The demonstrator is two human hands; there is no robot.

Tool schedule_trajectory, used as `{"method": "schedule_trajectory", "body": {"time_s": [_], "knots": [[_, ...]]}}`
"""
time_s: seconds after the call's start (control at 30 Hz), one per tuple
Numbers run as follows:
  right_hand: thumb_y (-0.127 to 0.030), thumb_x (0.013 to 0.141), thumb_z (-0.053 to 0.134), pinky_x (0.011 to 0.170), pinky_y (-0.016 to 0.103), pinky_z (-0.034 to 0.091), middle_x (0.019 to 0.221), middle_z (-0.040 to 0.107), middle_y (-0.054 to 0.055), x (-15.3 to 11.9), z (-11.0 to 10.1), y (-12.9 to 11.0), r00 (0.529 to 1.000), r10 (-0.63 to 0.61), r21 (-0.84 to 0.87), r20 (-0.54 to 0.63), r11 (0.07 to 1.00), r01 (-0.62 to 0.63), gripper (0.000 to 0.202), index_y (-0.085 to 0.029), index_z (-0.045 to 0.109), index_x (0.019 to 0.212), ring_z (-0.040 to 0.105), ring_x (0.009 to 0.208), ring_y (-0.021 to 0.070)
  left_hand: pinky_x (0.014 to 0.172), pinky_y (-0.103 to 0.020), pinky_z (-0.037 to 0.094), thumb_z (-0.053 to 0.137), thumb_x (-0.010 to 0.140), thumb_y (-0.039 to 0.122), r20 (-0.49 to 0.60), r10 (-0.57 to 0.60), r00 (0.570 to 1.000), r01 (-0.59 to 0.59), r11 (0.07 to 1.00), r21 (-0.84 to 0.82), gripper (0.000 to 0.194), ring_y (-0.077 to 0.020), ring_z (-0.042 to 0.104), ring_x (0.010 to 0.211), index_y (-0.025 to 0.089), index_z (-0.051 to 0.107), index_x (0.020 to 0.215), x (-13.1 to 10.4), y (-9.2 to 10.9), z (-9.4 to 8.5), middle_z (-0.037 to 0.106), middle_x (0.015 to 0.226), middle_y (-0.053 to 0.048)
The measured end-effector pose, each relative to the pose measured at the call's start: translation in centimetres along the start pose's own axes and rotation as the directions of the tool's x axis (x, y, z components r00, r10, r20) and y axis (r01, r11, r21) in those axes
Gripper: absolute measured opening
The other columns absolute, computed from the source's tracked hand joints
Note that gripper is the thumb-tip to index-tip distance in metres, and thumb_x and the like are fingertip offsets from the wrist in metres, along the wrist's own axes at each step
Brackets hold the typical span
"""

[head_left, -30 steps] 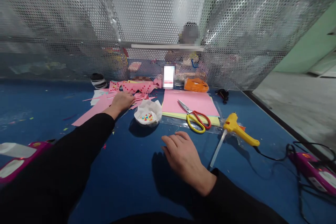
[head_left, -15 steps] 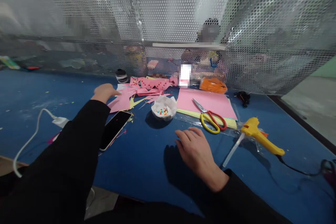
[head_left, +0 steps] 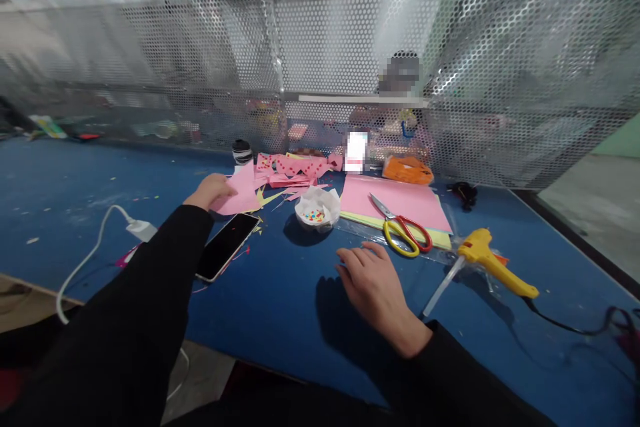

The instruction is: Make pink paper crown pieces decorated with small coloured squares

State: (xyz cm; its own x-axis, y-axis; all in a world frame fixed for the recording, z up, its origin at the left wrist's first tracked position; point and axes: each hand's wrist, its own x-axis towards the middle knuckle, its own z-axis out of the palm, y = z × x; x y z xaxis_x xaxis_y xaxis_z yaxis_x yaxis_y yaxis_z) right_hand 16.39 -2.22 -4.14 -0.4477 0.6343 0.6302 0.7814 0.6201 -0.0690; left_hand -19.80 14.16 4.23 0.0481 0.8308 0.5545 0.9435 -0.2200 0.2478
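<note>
A perforated metal screen (head_left: 340, 33) runs along the far side of a blue surface (head_left: 280, 307), and a blurred person (head_left: 400, 73) shows through it.

At the left, the left hand (head_left: 213, 190) grips a pink sheet (head_left: 244, 192) at its left edge, the thumb lying over the paper. The sheet is left of centre, beside pink cut pieces and yellow scraps (head_left: 270, 198). Beyond them lie dotted pink strips (head_left: 300, 165), with a black-and-white roll (head_left: 243, 153) at their left. A dark-screened phone (head_left: 227, 247) lies nearer, just below the sheet, and a white adapter (head_left: 141, 231) with a cable is farther left.

The right hand (head_left: 375, 287) is palm down over the near middle, loosely open with the fingers a little bent. Between the hands and farther off stands a bowl lined with white paper (head_left: 323, 202), small coloured bits (head_left: 314, 216) inside it. To its right, scissors (head_left: 400, 230) with one yellow and one red handle rest partly on stacked coloured paper (head_left: 400, 203). An orange packet (head_left: 407, 170) lies behind the stack. A yellow glue gun (head_left: 495, 263) lies at the right.
</note>
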Motion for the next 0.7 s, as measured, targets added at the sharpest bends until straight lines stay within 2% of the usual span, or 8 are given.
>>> {"method": "schedule_trajectory", "body": {"time_s": [0.13, 0.23, 0.33, 0.4, 0.43, 0.5, 0.57, 0.7], "knots": [[-0.014, 0.094, 0.058, 0.093, 0.043, 0.043, 0.084, 0.075, 0.006, 0.0, 0.1, 0.2, 1.000, 0.030, 0.040, 0.002, 0.999, -0.031, 0.012, -0.015, 0.065, 0.103, 0.069, 0.075, 0.0220, 0.089, -0.047, 0.057, 0.064, 0.096, 0.037, 0.075, -0.243, 0.967, 0.243, 0.970, 0.011, 0.037, -0.0255, 0.065, 0.107, 0.017, 0.060, 0.128, 0.6, 2.3, -2.3, 0.063, 0.128, -0.010], [-0.013, 0.093, 0.058, 0.094, 0.045, 0.044, 0.085, 0.076, 0.007, 0.0, 0.1, 0.4, 0.995, 0.100, 0.140, 0.000, 0.985, -0.099, 0.012, -0.016, 0.065, 0.102, 0.070, 0.077, 0.0232, 0.083, -0.038, 0.054, 0.074, 0.083, 0.032, 0.014, -0.273, 0.962, 0.273, 0.958, -0.084, 0.025, -0.0307, 0.066, 0.100, 0.012, 0.072, 0.097, 0.1, 5.8, -3.4, 0.072, 0.097, -0.007], [-0.023, 0.095, 0.060, 0.089, 0.044, 0.049, 0.092, 0.077, 0.008, 0.3, -0.3, 0.8, 0.980, 0.195, 0.219, -0.041, 0.959, -0.181, 0.015, -0.018, 0.063, 0.108, 0.071, 0.085, 0.0239, 0.068, -0.028, 0.051, 0.070, 0.079, 0.036, 0.012, -0.232, 0.973, 0.224, 0.926, -0.305, 0.031, -0.0221, 0.066, 0.083, 0.017, 0.073, 0.103, -2.0, 10.4, -3.3, 0.074, 0.091, -0.002], [-0.034, 0.096, 0.060, 0.084, 0.041, 0.052, 0.100, 0.076, 0.010, 0.7, -1.1, 1.0, 0.936, 0.341, 0.391, -0.086, 0.876, -0.284, 0.027, -0.018, 0.059, 0.117, 0.071, 0.093, 0.0245, 0.064, -0.027, 0.049, 0.078, 0.068, 0.036, 0.140, -0.255, 0.957, 0.274, 0.628, -0.728, 0.038, -0.0193, 0.064, 0.074, 0.016, 0.073, 0.099, -4.1, 13.6, -2.6, 0.074, 0.089, -0.004], [-0.039, 0.095, 0.059, 0.083, 0.040, 0.053, 0.104, 0.075, 0.011, 0.9, -1.5, 1.1, 0.900, 0.425, 0.519, -0.091, 0.792, -0.322, 0.032, -0.019, 0.057, 0.120, 0.071, 0.096, 0.0245, 0.063, -0.027, 0.049, 0.080, 0.064, 0.038, 0.183, -0.238, 0.954, 0.290, 0.571, -0.768, 0.041, -0.0179, 0.063, 0.070, 0.016, 0.073, 0.097, -5.3, 15.1, -2.1, 0.074, 0.086, -0.003], [-0.044, 0.094, 0.059, 0.081, 0.038, 0.054, 0.104, 0.074, 0.010, 1.3, -2.5, 1.3, 0.833, 0.551, 0.743, -0.047, 0.577, -0.340, 0.038, -0.020, 0.056, 0.122, 0.071, 0.095, 0.0234, 0.061, -0.027, 0.048, 0.081, 0.061, 0.039, 0.254, -0.222, 0.941, 0.333, 0.489, -0.806, 0.038, -0.0160, 0.060, 0.065, 0.016, 0.073, 0.090, -7.6, 17.7, -1.0, 0.072, 0.079, -0.002], [-0.045, 0.089, 0.063, 0.074, 0.035, 0.055, 0.089, 0.073, 0.005, 1.3, -3.3, 1.3, 0.803, 0.596, 0.822, 0.025, 0.444, -0.356, 0.038, -0.019, 0.058, 0.117, 0.070, 0.082, 0.0206, 0.059, -0.026, 0.047, 0.080, 0.061, 0.039, 0.293, -0.220, 0.931, 0.363, 0.452, -0.815, 0.032, -0.0145, 0.057, 0.061, 0.015, 0.072, 0.081, -9.6, 19.5, -0.1, 0.069, 0.071, 0.000], [-0.039, 0.085, 0.067, 0.058, 0.029, 0.050, 0.058, 0.054, -0.008, -0.4, -4.2, 1.0, 0.770, 0.624, 0.773, 0.134, 0.420, -0.475, 0.027, -0.020, 0.063, 0.103, 0.057, 0.053, 0.0140, 0.058, -0.025, 0.045, 0.081, 0.061, 0.035, 0.374, -0.222, 0.901, 0.434, 0.400, -0.807, 0.025, -0.0139, 0.056, 0.061, 0.016, 0.072, 0.074, -12.2, 20.9, 0.9, 0.068, 0.069, 0.001]]}}
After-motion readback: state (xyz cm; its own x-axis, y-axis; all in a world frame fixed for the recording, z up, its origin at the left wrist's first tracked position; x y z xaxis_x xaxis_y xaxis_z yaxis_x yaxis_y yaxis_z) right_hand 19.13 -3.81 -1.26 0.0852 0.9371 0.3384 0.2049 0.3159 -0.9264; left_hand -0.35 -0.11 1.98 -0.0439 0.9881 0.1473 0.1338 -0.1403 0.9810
